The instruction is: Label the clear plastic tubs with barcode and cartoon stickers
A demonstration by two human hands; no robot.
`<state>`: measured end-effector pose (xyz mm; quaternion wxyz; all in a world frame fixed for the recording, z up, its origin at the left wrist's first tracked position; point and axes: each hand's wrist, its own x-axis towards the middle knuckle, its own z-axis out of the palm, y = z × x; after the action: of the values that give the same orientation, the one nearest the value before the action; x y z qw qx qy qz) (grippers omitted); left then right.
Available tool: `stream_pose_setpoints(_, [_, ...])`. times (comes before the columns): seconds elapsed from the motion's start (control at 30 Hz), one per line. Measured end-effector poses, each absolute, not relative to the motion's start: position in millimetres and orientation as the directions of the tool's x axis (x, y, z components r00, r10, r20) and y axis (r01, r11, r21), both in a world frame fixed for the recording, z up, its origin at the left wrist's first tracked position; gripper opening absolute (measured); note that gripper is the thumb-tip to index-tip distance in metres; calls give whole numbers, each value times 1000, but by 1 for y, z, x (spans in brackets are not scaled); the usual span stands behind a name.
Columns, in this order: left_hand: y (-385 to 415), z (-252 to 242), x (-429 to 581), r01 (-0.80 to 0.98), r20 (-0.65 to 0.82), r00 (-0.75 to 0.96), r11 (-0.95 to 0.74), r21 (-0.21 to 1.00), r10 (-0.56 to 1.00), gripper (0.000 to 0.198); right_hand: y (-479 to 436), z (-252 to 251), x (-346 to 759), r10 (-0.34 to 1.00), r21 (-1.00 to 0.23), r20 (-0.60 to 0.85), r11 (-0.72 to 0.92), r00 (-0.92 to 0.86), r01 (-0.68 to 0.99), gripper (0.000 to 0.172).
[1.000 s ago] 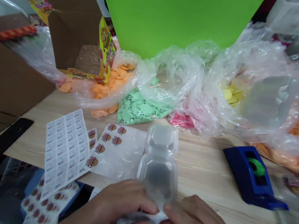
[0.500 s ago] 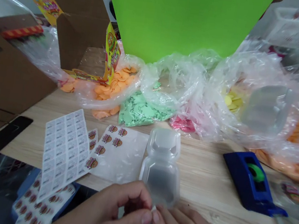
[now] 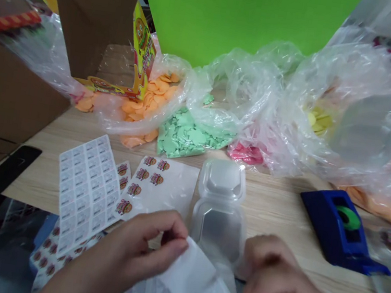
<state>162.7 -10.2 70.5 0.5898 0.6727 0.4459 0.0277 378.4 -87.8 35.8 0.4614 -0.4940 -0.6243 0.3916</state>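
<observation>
Left hand (image 3: 128,263): low at the near edge of the table (image 3: 281,207), fingers curled, thumb and forefinger pinching the upper corner of a white sheet (image 3: 191,277).
Clear clamshell box (image 3: 221,208): lying open on the table, just behind the sheet.
Right hand (image 3: 280,289): blurred, knuckles up, beside the box; grip cannot be told.

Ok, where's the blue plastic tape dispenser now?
Head view: the blue plastic tape dispenser sits at right on the wooden table, right of the clear plastic clamshell box.
</observation>
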Motion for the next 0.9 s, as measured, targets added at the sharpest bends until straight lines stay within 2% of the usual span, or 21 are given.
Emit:
stream_pose_setpoints(0.1, [-3,68,152,514,-302,670,-129,848,679,10,-78,32,381,985,-971,34,-8,171,238,9])
stream_pose_setpoints(0.2, [-1,68,145,409,-140,777,-322,854,613,19,-69,22,378,988,-964,-21,-60,153,257,9])
stream_pose_setpoints(0.27, [-1,69,143,374,-132,830,-366,852,541,21,-66,19,375,988,-961,-43,-82,148,266,11])
stream_pose_setpoints(0.43, [-1,62,145,317,-155,896,-353,880,417,13,-62,23,365,969,-933,-83,-157,234,323,16])
stream_pose_setpoints(0.6, [0,55,155,382,-225,886,-364,849,406,13,-64,16,358,969,-879,51,-71,240,472,14])
stream_pose_setpoints(0.67, [1,56,159,410,-257,875,-346,844,410,13,-65,9,357,968,-843,92,-48,233,535,3])
stream_pose_setpoints(0.8, [3,61,157,417,-283,863,-274,867,418,13,-68,3,364,893,-806,219,-62,394,588,27])
stream_pose_setpoints(0.83, [3,61,154,425,-294,850,-242,872,436,13,-69,4,368,889,-796,253,-33,381,605,28])
stream_pose_setpoints(0.9, [1,58,148,457,-323,805,-174,872,499,10,-71,7,374,949,-752,257,79,181,655,38])
